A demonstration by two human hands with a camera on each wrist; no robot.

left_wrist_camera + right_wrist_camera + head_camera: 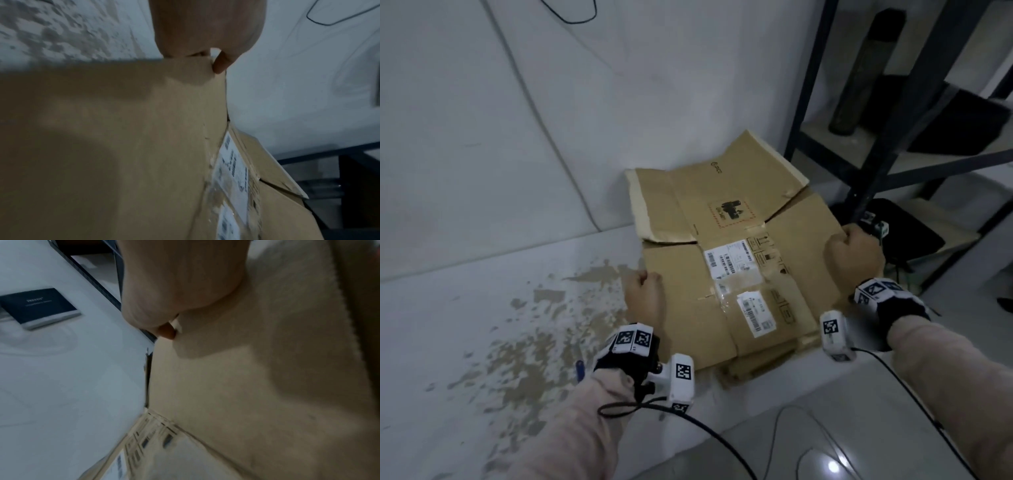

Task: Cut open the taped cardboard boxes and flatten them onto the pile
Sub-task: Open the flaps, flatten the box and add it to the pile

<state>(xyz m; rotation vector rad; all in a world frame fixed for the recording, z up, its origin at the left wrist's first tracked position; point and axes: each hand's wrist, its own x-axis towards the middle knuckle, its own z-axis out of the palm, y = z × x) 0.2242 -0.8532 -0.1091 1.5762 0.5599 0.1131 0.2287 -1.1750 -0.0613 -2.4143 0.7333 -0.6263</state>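
A flattened brown cardboard box (pixel 726 246) with white shipping labels lies against the wall, on top of other flat cardboard (pixel 756 363). My left hand (pixel 643 291) grips its left edge, thumb on top and fingers curled under; the left wrist view shows the hand (pixel 205 32) pinching the box (pixel 123 146) at its edge. My right hand (pixel 854 255) grips the right edge of the same box. In the right wrist view the hand (pixel 180 288) curls round the cardboard (pixel 267 386) rim. Far flaps lean up against the wall.
A dark metal shelf rack (pixel 876 161) stands close on the right, with dark items on its shelves. The white wall (pixel 517 120) is just behind the box. The floor (pixel 517 342) at left has flaked brown patches. A blue pen-like object (pixel 579 369) and cables (pixel 808 431) lie near me.
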